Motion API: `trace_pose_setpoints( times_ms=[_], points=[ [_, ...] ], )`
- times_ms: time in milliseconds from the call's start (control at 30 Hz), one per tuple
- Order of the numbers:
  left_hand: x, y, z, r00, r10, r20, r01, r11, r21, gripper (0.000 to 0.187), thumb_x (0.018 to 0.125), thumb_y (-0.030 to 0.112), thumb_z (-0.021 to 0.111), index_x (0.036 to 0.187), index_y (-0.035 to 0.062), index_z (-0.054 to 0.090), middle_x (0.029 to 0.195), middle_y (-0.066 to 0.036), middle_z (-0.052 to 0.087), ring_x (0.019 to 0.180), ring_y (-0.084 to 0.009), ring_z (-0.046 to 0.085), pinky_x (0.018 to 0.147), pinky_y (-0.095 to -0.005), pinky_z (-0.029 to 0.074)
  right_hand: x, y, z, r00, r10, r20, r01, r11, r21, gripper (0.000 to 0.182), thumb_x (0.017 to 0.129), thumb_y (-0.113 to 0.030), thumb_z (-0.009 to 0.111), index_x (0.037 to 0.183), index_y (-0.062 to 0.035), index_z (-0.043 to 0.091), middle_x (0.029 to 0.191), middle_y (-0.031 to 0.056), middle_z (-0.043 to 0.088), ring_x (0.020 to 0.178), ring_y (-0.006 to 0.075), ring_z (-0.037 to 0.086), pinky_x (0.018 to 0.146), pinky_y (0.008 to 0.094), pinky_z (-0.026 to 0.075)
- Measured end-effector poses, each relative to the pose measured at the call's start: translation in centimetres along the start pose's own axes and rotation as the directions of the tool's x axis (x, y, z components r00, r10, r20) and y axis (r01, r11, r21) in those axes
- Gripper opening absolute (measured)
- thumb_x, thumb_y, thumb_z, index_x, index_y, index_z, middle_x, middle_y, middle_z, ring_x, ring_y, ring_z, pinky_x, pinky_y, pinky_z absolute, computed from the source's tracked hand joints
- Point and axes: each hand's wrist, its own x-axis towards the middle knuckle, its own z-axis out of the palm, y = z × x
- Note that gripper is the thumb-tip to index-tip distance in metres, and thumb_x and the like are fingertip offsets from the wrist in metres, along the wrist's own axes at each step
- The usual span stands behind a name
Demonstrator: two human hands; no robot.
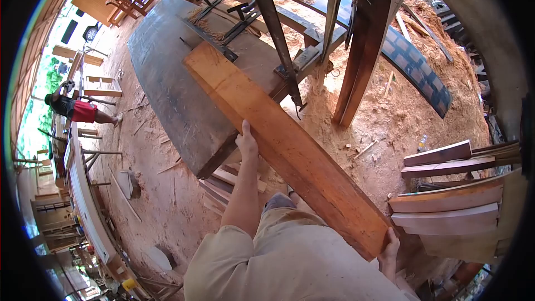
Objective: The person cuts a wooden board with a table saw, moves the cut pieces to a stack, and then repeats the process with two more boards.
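A long, thick wooden plank [284, 145] slants across the view from upper left to lower right. Its far end lies over the grey-topped machine table [167, 78], close to a metal fence [214, 42]. My left hand [247, 142] grips the plank's near edge around the middle, with the thumb on top and the other fingers hidden beneath. At the plank's near end, my right hand [389, 248] is wrapped round the corner. The plank's underside is hidden.
Dark boards [362, 50] stand upright right of the table. Stacked planks [446, 212] lie at right. Sawdust [412, 100] covers the ground. Loose offcuts [217, 189] lie below the table's near corner. A person in red shorts [83, 111] stands far left, near a long workbench [86, 200].
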Motion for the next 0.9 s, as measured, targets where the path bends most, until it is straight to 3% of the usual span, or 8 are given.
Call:
trace_pose_setpoints(
  times_ms=[33,67,133,233,500,633,667,900],
  points=[
    [0.1,0.2,0.1,0.984,0.087,-0.155,-0.038,0.955,0.294,0.08,0.095,0.063,0.05,0.123,-0.0117,0.058,0.143,-0.022,0.041,0.128,-0.0382,0.046,0.107,-0.0436,0.04,0.0,-0.1,0.4,1.0,0.001,-0.026,-0.002,1.0,-0.01,0.037,0.095,-0.022,0.059,0.124,0.0019,0.058,0.116,0.0127,0.065,0.104,0.0278,0.065,0.092,0.0417,0.053],
    [0.1,0.3,-0.1,0.984,0.085,-0.156,-0.036,0.955,0.293,0.08,0.095,0.063,0.05,0.123,-0.0117,0.058,0.143,-0.022,0.041,0.128,-0.0382,0.046,0.107,-0.0436,0.04,-0.1,-0.2,0.7,0.999,0.002,-0.052,-0.003,1.0,-0.021,0.037,0.096,-0.022,0.059,0.123,0.002,0.059,0.116,0.0126,0.065,0.103,0.0276,0.065,0.092,0.0413,0.053],
    [-1.5,2.7,-0.4,0.975,0.161,-0.151,-0.065,0.864,0.5,0.084,0.094,0.067,0.044,0.123,-0.0107,0.059,0.146,-0.02,0.032,0.133,-0.0403,0.033,0.112,-0.0504,0.028,0.2,0.1,0.8,0.999,0.017,-0.045,-0.017,1.0,-0.007,0.037,0.096,-0.022,0.059,0.124,0.0019,0.058,0.117,0.0131,0.065,0.104,0.0279,0.065,0.092,0.0417,0.053],
    [-1.4,3.5,-0.5,0.961,0.229,-0.152,-0.087,0.779,0.622,0.081,0.096,0.066,0.042,0.121,-0.0087,0.061,0.144,-0.017,0.034,0.132,-0.0385,0.031,0.111,-0.0534,0.026,0.9,0.4,0.8,0.999,0.032,-0.014,-0.032,0.999,0.003,0.039,0.097,-0.023,0.058,0.127,0.002,0.057,0.118,0.0141,0.065,0.105,0.0287,0.065,0.093,0.0424,0.052],
    [-0.7,5.7,-0.6,0.976,0.189,-0.105,-0.091,0.8,0.593,0.075,0.097,0.061,0.043,0.116,-0.0083,0.064,0.143,-0.017,0.037,0.131,-0.0392,0.034,0.108,-0.0553,0.028,0.4,-0.6,4.1,0.999,0.027,0.037,-0.022,0.992,-0.122,0.048,0.099,-0.032,0.055,0.131,0.0033,0.055,0.126,0.0151,0.062,0.113,0.0309,0.062,0.098,0.0442,0.049],
    [0.2,5.8,-0.5,0.971,0.225,-0.079,-0.141,0.808,0.572,0.074,0.097,0.059,0.044,0.115,-0.0102,0.063,0.14,-0.018,0.04,0.129,-0.0394,0.036,0.106,-0.0569,0.029,-2.6,-2.2,9.7,0.999,0.018,-0.034,-0.027,0.962,-0.272,0.057,0.095,-0.042,0.058,0.138,-0.0047,0.052,0.131,0.0138,0.06,0.117,0.0349,0.058,0.1,0.0496,0.047],
    [0.4,5.8,-0.5,0.971,0.22,-0.09,-0.134,0.817,0.56,0.074,0.097,0.059,0.044,0.115,-0.0102,0.063,0.14,-0.018,0.04,0.129,-0.0394,0.036,0.106,-0.0569,0.029,-1.6,-1.8,8.4,0.998,0.021,0.056,-0.003,0.953,-0.302,0.062,0.093,-0.047,0.059,0.141,-0.0082,0.049,0.133,0.0134,0.058,0.12,0.0368,0.055,0.1,0.0526,0.046],
    [1.8,6.3,-0.3,0.967,0.24,-0.081,-0.159,0.825,0.543,0.073,0.096,0.058,0.045,0.112,-0.0112,0.064,0.136,-0.02,0.043,0.127,-0.0396,0.039,0.105,-0.057,0.03,1.7,-0.4,6.0,0.999,-0.022,0.05,0.034,0.964,-0.264,0.053,0.094,-0.041,0.058,0.135,-0.0069,0.054,0.132,0.0128,0.06,0.117,0.033,0.058,0.099,0.0477,0.047]
  ],
)
